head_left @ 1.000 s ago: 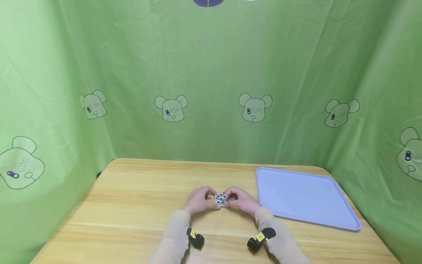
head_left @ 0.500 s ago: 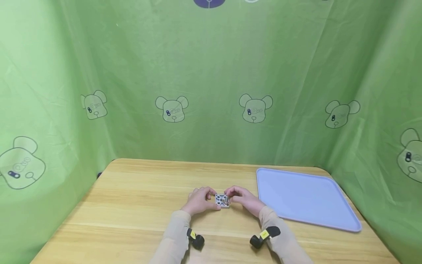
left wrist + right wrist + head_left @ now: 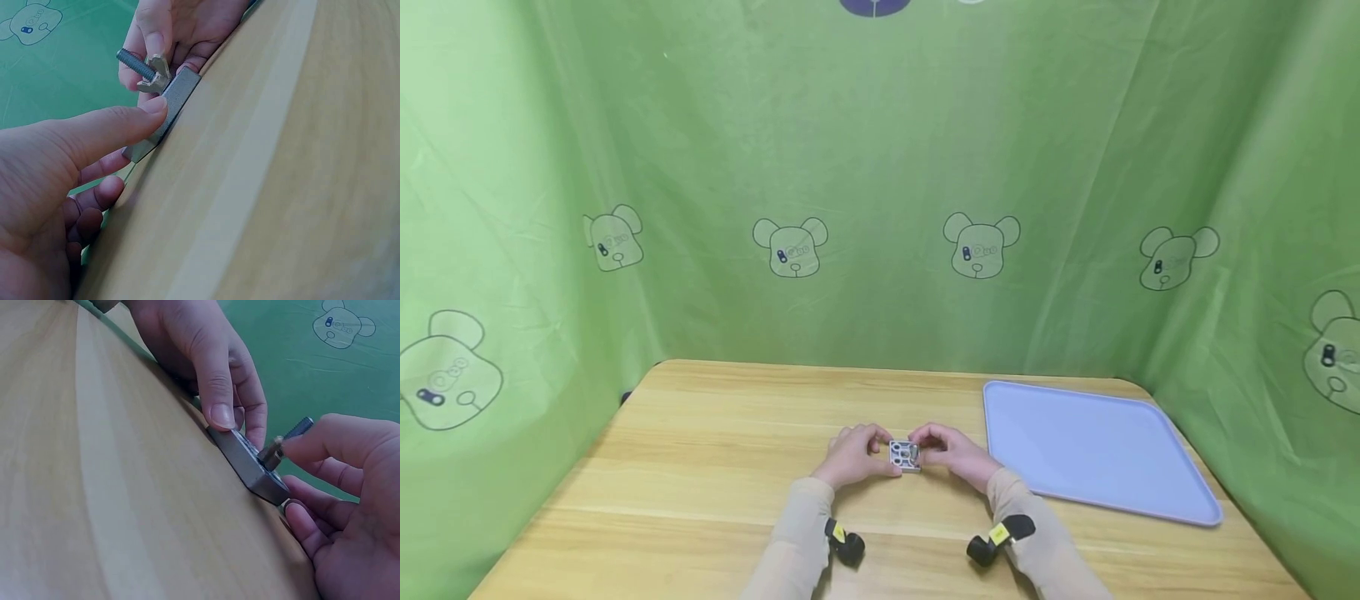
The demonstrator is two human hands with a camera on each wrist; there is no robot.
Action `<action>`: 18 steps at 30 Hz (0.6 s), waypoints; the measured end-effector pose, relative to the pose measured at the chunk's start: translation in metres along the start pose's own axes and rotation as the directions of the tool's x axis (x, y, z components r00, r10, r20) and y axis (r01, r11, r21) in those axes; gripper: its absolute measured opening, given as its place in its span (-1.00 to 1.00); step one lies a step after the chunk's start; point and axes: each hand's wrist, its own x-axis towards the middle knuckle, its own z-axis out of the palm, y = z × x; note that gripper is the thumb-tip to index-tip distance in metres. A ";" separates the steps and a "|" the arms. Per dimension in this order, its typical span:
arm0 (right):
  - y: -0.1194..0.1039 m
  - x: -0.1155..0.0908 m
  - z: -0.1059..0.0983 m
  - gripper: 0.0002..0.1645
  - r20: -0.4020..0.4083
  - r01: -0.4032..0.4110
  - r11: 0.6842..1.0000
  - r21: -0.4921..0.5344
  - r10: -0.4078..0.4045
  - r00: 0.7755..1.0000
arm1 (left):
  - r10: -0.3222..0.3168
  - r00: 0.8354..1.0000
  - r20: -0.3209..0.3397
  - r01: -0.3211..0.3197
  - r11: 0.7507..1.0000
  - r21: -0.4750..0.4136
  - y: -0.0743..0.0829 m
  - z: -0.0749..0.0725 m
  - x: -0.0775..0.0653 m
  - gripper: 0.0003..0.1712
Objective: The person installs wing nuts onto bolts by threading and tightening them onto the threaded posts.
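My left hand [image 3: 853, 457] holds a square grey metal block [image 3: 905, 456] with round holes, low over the wood, with the thumb on its near edge and fingers on the far side. A threaded bolt [image 3: 134, 64] sticks up from the block, tilted in the wrist views. On it sits a wing nut [image 3: 155, 81], close to the block's face. My right hand [image 3: 953, 454] is at the block's right side, its thumb and forefinger pinching the wing nut [image 3: 272, 454]. The other right fingers curl beside the block's edge. The block's underside is hidden.
A pale blue-violet tray [image 3: 1090, 446] lies on the right part of the wooden table [image 3: 715, 467], just beyond my right hand. Green curtains [image 3: 880, 317] with bear-head prints surround the table's back and sides.
My right hand has drawn back a little to the right from the block, then come slightly in again at the wing nut. The left hand and block have stayed nearly still.
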 end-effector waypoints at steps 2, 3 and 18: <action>0.000 0.000 0.001 -0.62 -0.001 -0.003 1.000 -0.014 0.003 1.000 | 0.002 1.000 0.001 -0.002 1.000 0.002 0.000 0.000 0.000 -0.40; 0.001 0.001 0.001 -0.61 -0.002 -0.005 1.000 -0.018 0.005 1.000 | 0.002 1.000 0.000 -0.002 1.000 0.004 0.000 0.000 0.000 -0.40; 0.002 0.002 0.008 -0.76 -0.071 -0.003 0.995 -0.099 -0.004 0.997 | 0.000 1.000 0.002 0.000 1.000 0.002 -0.001 0.000 0.001 -0.39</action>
